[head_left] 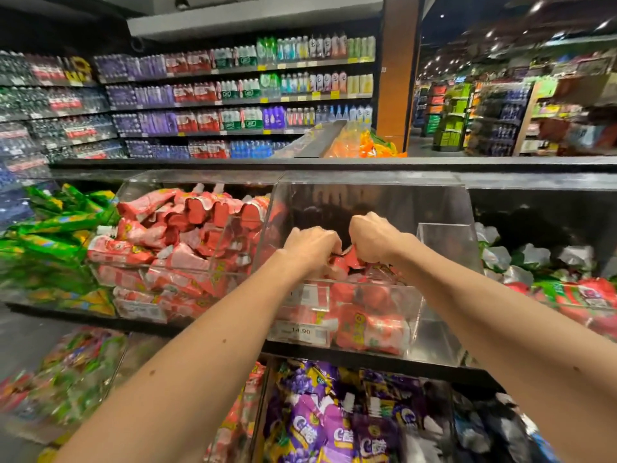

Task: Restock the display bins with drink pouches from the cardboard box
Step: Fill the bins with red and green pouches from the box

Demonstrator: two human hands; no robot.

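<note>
— How far along?
— From the left: green pouches (50,228), then the left bin (150,183), heaped with red pouches (200,215); done, I'd say. The middle bin (384,202) looks barely half full.
— And the hands?
— Both the left hand (312,245) and right hand (374,238) are curled round red drink pouches (347,257) over that bin. The cardboard box is out of view; the clear divider (447,248) crowds the right hand.

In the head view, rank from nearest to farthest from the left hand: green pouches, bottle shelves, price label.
1. price label, just below the left hand, on the bin front.
2. green pouches, far to the left.
3. bottle shelves, far at the back.
</note>
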